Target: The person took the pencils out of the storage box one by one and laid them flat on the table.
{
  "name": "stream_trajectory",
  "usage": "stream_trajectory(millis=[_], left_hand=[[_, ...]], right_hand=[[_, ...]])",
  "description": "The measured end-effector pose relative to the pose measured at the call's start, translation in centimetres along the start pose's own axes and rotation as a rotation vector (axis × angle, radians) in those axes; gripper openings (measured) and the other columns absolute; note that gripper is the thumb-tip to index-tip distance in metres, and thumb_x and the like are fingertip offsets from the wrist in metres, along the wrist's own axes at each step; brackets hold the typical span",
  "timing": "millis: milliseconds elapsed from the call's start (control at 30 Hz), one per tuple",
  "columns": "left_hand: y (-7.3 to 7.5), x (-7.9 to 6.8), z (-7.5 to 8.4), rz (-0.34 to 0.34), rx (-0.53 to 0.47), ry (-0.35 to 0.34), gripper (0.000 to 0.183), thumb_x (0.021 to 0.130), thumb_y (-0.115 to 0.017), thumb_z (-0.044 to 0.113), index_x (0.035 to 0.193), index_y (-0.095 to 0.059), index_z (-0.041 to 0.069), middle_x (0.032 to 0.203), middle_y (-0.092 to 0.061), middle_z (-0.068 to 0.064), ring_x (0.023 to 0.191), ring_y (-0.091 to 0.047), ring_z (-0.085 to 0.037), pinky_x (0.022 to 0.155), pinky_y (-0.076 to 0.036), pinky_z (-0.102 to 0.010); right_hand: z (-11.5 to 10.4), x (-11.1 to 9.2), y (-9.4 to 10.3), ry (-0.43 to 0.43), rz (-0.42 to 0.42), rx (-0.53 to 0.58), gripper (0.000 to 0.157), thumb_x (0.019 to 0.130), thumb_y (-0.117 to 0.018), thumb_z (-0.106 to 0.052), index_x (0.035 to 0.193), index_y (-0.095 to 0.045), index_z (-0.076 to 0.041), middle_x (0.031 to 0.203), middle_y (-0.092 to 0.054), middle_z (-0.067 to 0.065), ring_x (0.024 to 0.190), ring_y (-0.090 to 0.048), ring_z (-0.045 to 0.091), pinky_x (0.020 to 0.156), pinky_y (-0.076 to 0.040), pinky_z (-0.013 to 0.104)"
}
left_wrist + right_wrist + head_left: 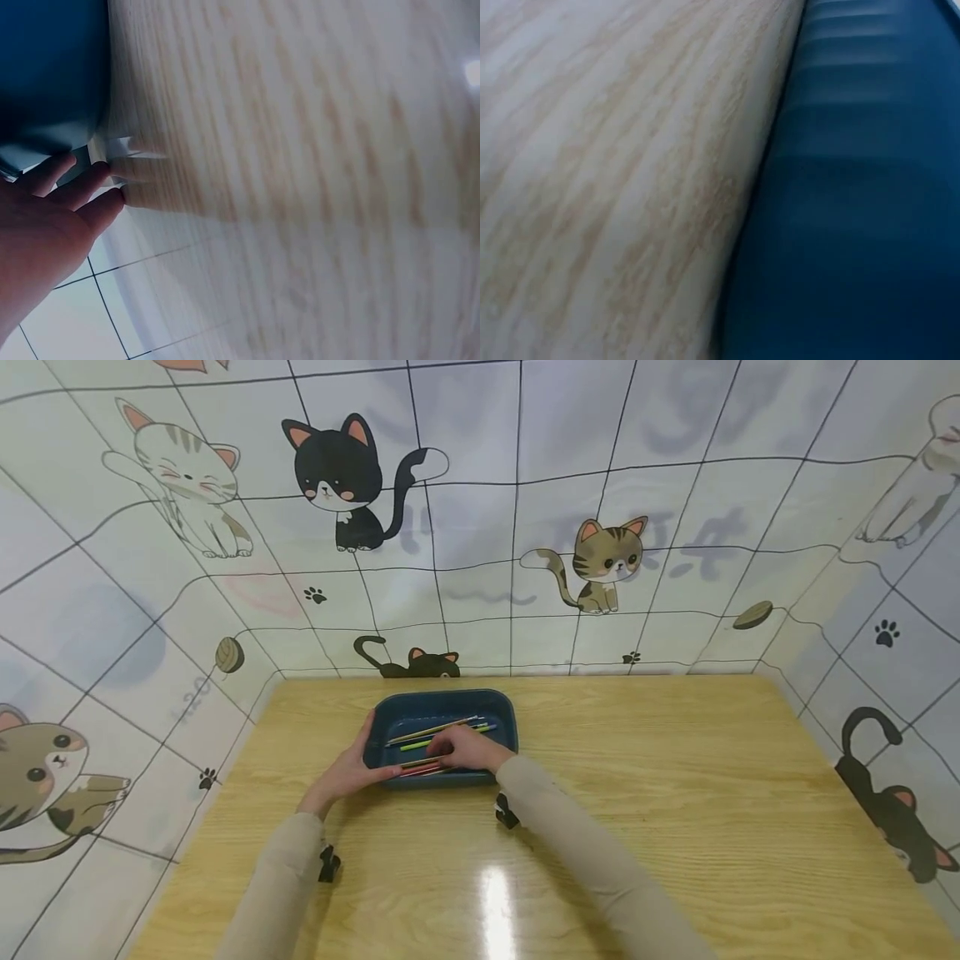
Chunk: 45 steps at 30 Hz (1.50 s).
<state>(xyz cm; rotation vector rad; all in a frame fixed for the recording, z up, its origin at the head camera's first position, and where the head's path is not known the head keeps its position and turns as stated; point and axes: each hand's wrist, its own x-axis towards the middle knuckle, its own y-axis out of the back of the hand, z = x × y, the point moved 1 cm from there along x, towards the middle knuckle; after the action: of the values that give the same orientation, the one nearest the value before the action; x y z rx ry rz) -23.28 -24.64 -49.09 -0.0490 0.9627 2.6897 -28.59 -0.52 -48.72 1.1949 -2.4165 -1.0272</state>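
A dark blue tray (442, 700) stands on the table with several thin, pencil-like sticks in it. A yellow-green stick (414, 745) and gold ones lie toward its middle, reddish ones (422, 769) near the front wall. My left hand (348, 774) rests against the tray's left side, thumb at the front rim. In the left wrist view its fingers extend along the tray's outer wall (52, 67). My right hand (471, 748) reaches into the tray with bent fingers among the sticks. Whether it pinches one is hidden. The right wrist view shows only the tray's outer wall (855, 225) and tabletop.
The wooden table (637, 777) extends to the right and in front of the tray. Behind it and at both sides stand walls covered with a cat-print sheet (480, 527). Small black devices (507, 812) are worn at both wrists.
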Motion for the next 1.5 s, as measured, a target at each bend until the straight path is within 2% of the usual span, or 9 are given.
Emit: stream_trajectory(millis=[133,467,733,933,1167,1367,1500], left_hand=[[0.1,-0.4,-0.1,0.009,0.008,0.000,0.114,0.082,-0.077,0.039,0.156,0.008,0.023,0.158,-0.005,-0.024,0.136,-0.021,-0.051,0.106,-0.022,-0.062],[0.0,-0.6,-0.3,0.009,-0.017,-0.003,0.114,0.081,-0.077,0.040,0.156,0.008,0.022,0.158,-0.001,-0.022,0.138,-0.017,-0.049,0.106,-0.021,-0.062],[-0.2,-0.3,-0.3,0.013,-0.013,0.002,0.113,0.082,-0.076,0.040,0.156,0.008,0.023,0.158,-0.002,-0.022,0.138,-0.018,-0.050,0.107,-0.021,-0.062],[-0.3,-0.1,-0.3,0.010,-0.012,-0.009,0.113,0.082,-0.076,0.041,0.156,0.007,0.022,0.158,-0.003,-0.023,0.138,-0.018,-0.050,0.107,-0.021,-0.062],[-0.2,0.0,-0.5,0.005,-0.013,-0.013,0.113,0.083,-0.076,0.041,0.156,0.009,0.022,0.159,-0.001,-0.022,0.138,-0.016,-0.050,0.106,-0.020,-0.063],[-0.2,-0.1,-0.4,0.009,-0.020,-0.008,0.113,0.082,-0.076,0.039,0.156,0.008,0.022,0.158,-0.004,-0.024,0.138,-0.017,-0.050,0.106,-0.020,-0.063],[-0.2,0.0,-0.4,0.003,-0.021,-0.004,0.113,0.083,-0.076,0.039,0.156,0.008,0.021,0.157,-0.005,-0.026,0.138,-0.018,-0.050,0.106,-0.021,-0.063]], right_hand=[[-0.4,0.0,-0.1,0.027,-0.003,-0.102,0.021,0.091,-0.064,-0.001,0.111,-0.069,-0.002,0.102,-0.066,0.008,0.091,-0.063,0.019,0.079,-0.049,0.029],[0.1,0.1,-0.5,-0.031,-0.009,-0.034,0.019,0.090,-0.066,-0.004,0.110,-0.068,-0.006,0.092,-0.065,0.001,0.082,-0.060,0.012,0.074,-0.048,0.027],[0.4,-0.2,0.0,-0.033,0.044,0.073,0.016,0.089,-0.066,-0.001,0.105,-0.070,-0.003,0.084,-0.063,-0.001,0.076,-0.057,0.010,0.069,-0.047,0.024],[0.5,-0.4,0.4,-0.063,0.075,0.136,0.015,0.091,-0.066,-0.002,0.105,-0.069,-0.003,0.086,-0.063,0.000,0.077,-0.057,0.010,0.069,-0.047,0.025],[0.2,-1.1,1.1,-0.048,0.104,0.121,0.019,0.090,-0.066,0.000,0.109,-0.068,-0.002,0.096,-0.066,0.007,0.082,-0.058,0.014,0.074,-0.048,0.026],[-0.1,-1.6,2.1,-0.031,0.110,0.073,0.020,0.090,-0.066,-0.003,0.110,-0.068,-0.004,0.096,-0.066,0.003,0.084,-0.058,0.012,0.075,-0.048,0.026],[-0.3,-2.0,3.0,-0.002,0.120,0.070,0.021,0.091,-0.064,-0.003,0.111,-0.068,-0.002,0.097,-0.066,0.004,0.085,-0.057,0.014,0.076,-0.048,0.026]])
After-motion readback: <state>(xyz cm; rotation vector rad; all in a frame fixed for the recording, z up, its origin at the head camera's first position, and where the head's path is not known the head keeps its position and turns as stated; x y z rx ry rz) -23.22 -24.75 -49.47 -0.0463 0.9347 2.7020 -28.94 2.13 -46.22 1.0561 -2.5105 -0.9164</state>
